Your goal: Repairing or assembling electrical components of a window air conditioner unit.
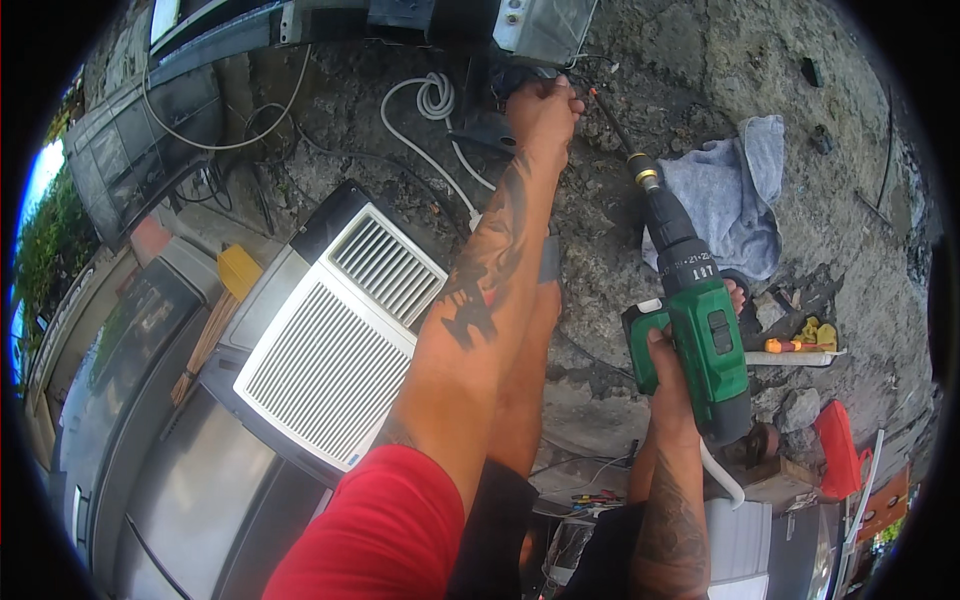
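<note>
My right hand [672, 385] grips a green and black cordless drill [705, 345] by its handle. A long, thin bit [612, 122] runs from its chuck up and to the left, its tip close to the fingers of my left hand [545, 108]. My left arm is stretched far forward, and that hand is closed at a dark part under a grey metal box [548, 28]. What its fingers pinch is too small to make out. Beside the chuck lies a grey cloth [722, 190] on the rough ground.
A white-grilled window air conditioner [330, 355] stands left of my arm. A coiled white cord [436, 97] lies beyond it. An orange-handled screwdriver [795, 346], stones and a red item [842, 450] are at the right. Grey appliances [190, 480] fill the lower left.
</note>
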Available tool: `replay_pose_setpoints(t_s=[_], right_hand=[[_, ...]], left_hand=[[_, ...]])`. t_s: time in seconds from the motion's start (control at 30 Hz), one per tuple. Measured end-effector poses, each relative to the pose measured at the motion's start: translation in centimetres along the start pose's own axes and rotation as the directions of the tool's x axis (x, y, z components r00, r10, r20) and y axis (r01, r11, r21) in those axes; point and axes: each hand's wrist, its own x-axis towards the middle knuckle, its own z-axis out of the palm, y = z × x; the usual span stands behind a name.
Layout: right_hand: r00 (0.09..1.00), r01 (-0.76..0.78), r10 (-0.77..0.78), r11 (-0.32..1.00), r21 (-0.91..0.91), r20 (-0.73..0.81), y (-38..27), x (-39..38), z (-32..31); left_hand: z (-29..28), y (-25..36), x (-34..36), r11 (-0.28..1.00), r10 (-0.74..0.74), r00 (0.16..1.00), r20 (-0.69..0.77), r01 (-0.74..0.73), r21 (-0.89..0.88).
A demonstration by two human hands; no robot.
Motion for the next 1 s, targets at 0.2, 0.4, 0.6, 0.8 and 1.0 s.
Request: replay_pose_setpoints(t_s=[0.2,0.4,0.6,0.8,1.0], right_hand=[[0.997,-0.027,0.032,0.997,0.077,-0.070,0.4,0.4,0.5],[0.996,-0.092,0.091,0.981,0.170,0.015,1.6,0.0,-0.3],[0.994,-0.103,0.108,0.981,0.163,-0.024,3.6,-0.8,0.6],[0.893,-0.437,0.444,0.817,0.376,0.071,5.1,-1.2,-1.3],[0.956,-0.284,0.295,0.919,0.274,0.004,4.9,-1.4,-0.9]], left_hand=[[0.0,0.3,-0.2,1.000,-0.022,0.999,-0.048,0.022,-0.011],[0.0,-0.8,-0.4,0.997,-0.030,0.999,0.012,0.029,0.075],[-0.6,0.3,-0.6,1.000,-0.012,0.995,-0.095,0.012,0.001],[5.9,-2.9,-2.1,0.999,0.037,0.990,-0.137,-0.033,0.032],[8.0,-7.1,7.9,0.980,0.054,0.863,-0.503,-0.141,-0.137]])
